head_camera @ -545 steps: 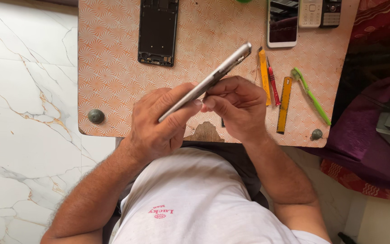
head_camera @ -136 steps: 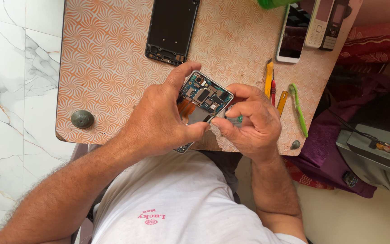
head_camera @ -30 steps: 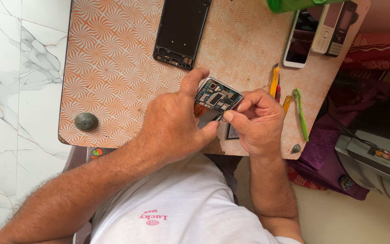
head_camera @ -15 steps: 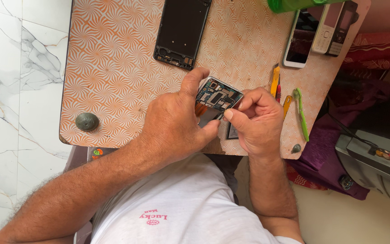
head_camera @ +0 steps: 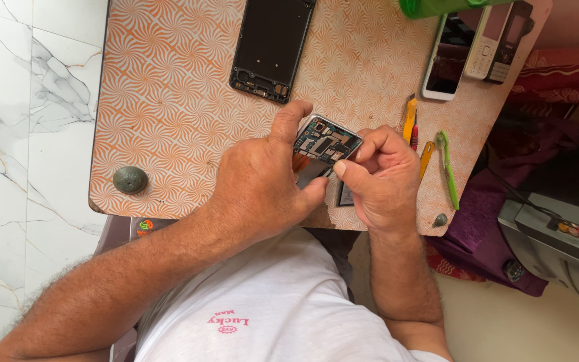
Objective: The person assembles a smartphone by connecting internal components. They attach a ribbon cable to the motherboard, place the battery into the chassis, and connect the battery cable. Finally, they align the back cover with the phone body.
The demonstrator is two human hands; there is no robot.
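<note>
Head view: both hands meet over the near edge of the table (head_camera: 169, 134), whose top carries an orange swirl pattern. Left hand (head_camera: 263, 184) has its grip closed around an opened phone (head_camera: 323, 144), thumb and forefinger pinching its sides, bare circuit board facing up. Right hand (head_camera: 380, 177) curls its grip tight against the phone's right edge; whether it pinches a tool I cannot tell. Much of the phone is hidden under the fingers. Farther back lies a flat black phone frame (head_camera: 271, 47). Slim yellow, red and green pry tools (head_camera: 445, 164) lie to the right. A white phone (head_camera: 442, 64) lies at the far right, cut off by the picture edge.
</note>
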